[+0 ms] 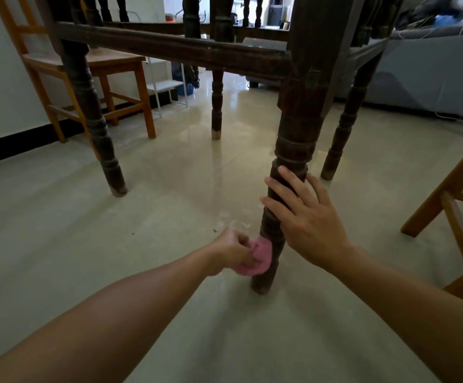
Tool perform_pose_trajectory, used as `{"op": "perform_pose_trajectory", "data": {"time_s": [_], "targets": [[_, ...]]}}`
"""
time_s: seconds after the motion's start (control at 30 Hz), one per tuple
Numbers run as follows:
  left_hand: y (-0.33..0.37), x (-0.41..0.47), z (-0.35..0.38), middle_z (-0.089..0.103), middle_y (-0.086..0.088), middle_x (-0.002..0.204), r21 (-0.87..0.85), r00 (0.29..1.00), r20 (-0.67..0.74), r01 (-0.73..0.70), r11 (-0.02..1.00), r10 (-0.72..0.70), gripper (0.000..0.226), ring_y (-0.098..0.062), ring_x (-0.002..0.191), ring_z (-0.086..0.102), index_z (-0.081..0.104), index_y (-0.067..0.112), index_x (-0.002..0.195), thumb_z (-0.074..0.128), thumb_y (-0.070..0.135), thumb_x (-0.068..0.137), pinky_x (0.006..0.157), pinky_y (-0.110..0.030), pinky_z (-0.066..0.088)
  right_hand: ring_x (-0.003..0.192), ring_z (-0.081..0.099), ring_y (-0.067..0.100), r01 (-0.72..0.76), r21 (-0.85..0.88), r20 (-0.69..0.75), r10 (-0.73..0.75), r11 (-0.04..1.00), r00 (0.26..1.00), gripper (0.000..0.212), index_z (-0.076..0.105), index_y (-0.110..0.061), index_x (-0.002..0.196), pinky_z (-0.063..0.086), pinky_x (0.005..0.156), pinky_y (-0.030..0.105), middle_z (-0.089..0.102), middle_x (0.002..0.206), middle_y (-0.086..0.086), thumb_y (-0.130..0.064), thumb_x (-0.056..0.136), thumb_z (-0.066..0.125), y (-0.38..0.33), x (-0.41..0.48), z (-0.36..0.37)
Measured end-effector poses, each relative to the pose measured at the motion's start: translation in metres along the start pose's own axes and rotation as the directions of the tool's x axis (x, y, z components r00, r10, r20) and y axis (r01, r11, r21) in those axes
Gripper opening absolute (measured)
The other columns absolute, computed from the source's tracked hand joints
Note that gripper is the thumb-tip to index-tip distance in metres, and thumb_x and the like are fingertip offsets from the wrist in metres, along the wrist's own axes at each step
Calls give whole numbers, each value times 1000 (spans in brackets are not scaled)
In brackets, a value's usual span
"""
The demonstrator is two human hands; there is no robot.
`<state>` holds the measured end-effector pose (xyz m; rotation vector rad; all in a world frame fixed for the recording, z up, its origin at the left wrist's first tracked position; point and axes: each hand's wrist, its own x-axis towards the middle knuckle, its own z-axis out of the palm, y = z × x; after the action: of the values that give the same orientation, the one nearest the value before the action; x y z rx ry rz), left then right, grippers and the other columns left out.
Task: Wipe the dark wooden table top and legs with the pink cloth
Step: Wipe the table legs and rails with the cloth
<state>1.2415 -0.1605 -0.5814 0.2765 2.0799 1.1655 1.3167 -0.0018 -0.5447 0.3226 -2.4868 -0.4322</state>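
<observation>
I look from low down at the dark wooden table; its turned legs and a cross rail (169, 48) fill the upper view, and the top is out of sight. The nearest leg (294, 128) stands in front of me. My left hand (231, 251) is shut on the bunched pink cloth (260, 257) and presses it against the lower part of this leg, just above the foot. My right hand (305, 217) rests flat with spread fingers on the same leg, higher up.
An orange wooden chair (108, 78) stands at the back left by the wall. Part of another orange chair (451, 200) is at the right edge. A grey sofa (432, 73) lies behind the table on the right. The floor is pale glossy tile.
</observation>
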Motion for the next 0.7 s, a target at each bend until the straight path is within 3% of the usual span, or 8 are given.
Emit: {"op": "perform_pose_trajectory", "data": {"time_s": [0.07,0.2,0.3,0.37,0.5,0.57,0.63,0.7], "targets": [[-13,6,-8,66,-9,93,-1,998,-70,-1,1000,1,17,-18,80,68,64,6,94,70,1,80,67,-28,59,146,23,37,-13,3,-4,13,1000,1000,54,59,-15,129,25,113,59,44,150,13,-19,77,75,-1,0,2],[-4,17,-9,66,-2,91,-354,961,-268,-161,921,66,24,-10,76,66,63,15,100,72,6,79,58,-20,53,147,19,37,-42,29,-26,42,999,999,50,58,-15,128,31,108,59,43,150,13,-21,81,71,-6,1,7],[-11,17,4,67,-8,92,36,999,11,-33,999,33,18,-17,81,68,66,6,95,72,2,78,62,-24,56,147,19,37,-53,53,-41,56,997,998,41,62,-15,124,32,107,61,47,147,13,-22,83,69,-9,0,10],[-30,19,5,68,-10,87,301,989,130,31,953,-73,14,-19,79,69,65,4,89,72,1,77,62,-24,55,146,23,38,-43,97,-79,50,994,996,33,66,-14,115,34,106,63,52,143,13,-19,83,68,-8,-1,8],[-33,37,-10,67,-10,85,-87,976,-215,-3,996,-16,9,-16,72,68,65,2,88,67,-2,80,61,-25,54,143,31,37,23,142,-155,0,990,988,26,69,-16,109,28,110,62,53,143,13,-21,84,65,-8,-6,6],[-23,41,-7,67,-11,88,-235,965,-261,-89,968,25,12,-17,77,68,65,3,92,66,-3,81,66,-27,56,144,31,35,65,141,-138,-45,988,989,27,68,-18,112,22,113,61,49,146,12,-24,86,64,-12,-11,12],[-27,39,7,67,-10,87,-106,990,-122,-82,991,69,12,-17,78,68,65,7,84,63,-4,81,64,-28,56,145,28,34,75,110,-76,-67,991,995,33,66,-18,118,19,115,61,45,149,13,-26,87,60,-14,-20,21],[-44,32,22,64,-6,79,226,993,116,-25,974,-1,19,-14,69,64,63,12,73,63,-6,77,56,-26,52,146,25,33,91,58,0,-92,994,996,44,61,-17,127,20,115,61,42,151,14,-23,83,63,-12,-32,32]]}}
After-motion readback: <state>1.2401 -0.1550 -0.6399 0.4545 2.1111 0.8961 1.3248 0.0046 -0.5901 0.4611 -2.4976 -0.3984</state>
